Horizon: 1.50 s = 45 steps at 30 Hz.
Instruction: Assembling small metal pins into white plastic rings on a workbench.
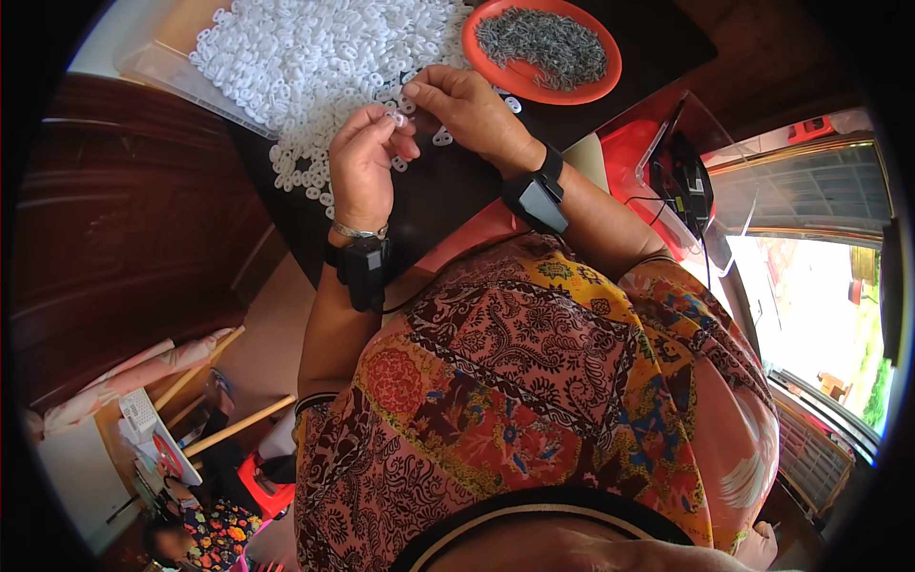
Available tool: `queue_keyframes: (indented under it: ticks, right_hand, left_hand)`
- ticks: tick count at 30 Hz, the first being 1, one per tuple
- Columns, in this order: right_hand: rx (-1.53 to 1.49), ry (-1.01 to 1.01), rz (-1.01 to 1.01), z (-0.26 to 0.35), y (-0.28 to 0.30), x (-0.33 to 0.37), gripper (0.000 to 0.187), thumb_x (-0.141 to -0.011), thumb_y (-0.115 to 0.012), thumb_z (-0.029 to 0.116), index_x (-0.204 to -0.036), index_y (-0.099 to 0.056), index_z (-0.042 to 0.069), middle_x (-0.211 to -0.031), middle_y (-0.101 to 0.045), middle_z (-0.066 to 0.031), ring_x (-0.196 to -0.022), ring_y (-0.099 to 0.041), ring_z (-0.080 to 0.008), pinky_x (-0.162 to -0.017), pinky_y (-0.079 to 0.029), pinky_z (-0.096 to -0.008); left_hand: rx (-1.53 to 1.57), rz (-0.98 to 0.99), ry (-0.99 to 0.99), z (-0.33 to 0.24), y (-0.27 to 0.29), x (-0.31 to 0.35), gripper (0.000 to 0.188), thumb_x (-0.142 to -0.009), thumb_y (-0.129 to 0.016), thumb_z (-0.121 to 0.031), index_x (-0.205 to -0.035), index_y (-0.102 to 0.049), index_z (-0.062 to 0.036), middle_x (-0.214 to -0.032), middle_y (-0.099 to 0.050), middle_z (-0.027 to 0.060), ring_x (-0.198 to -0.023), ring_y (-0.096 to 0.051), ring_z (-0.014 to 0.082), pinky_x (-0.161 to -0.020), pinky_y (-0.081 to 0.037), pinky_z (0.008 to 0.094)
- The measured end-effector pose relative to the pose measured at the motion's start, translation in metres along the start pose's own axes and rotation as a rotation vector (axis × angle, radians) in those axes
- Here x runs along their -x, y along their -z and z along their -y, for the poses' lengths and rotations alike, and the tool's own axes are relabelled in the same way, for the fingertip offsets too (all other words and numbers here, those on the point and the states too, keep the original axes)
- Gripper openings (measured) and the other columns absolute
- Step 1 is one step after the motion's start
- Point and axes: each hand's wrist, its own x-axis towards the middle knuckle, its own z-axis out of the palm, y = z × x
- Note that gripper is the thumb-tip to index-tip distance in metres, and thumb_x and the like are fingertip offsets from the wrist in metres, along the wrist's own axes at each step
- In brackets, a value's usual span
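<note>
My left hand (367,157) is pinching a small white plastic piece (397,119) between thumb and fingers, just above the dark table. Close beside it on the right, my right hand (474,112) has its thumb and forefinger pressed together; anything between them is too small to make out. Behind both hands lies a big heap of white oval plastic pieces with holes (315,67), spilling toward me. To the right of the heap stands an orange-red plate (610,71) holding many small grey metal pieces (543,48), thin and short.
A clear plastic tub (181,81) stands at the far left under the heap. The dark table's (429,210) near edge is close to my body. At the right are a red stool-like thing (629,157) and a black device (681,181). Another person (214,529) is at the lower left.
</note>
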Motion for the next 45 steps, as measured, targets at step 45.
queue_keyframes:
  ticks: [45]
  right_hand:
    - [-0.121, 0.020, 0.065, 0.000, 0.006, 0.002, 0.016, -0.086, -0.061, 0.008, -0.101, -0.064, 0.003, -0.081, -0.062, -0.0004, -0.072, -0.057, -0.0063, -0.068, -0.047, -0.0196]
  left_hand:
    - [-0.290, -0.153, 0.020, 0.001, -0.004, 0.003, 0.015, -0.088, -0.051, -0.016, -0.079, -0.055, -0.0050, -0.065, -0.052, 0.0006, -0.052, -0.044, 0.0070, -0.048, -0.036, 0.0199]
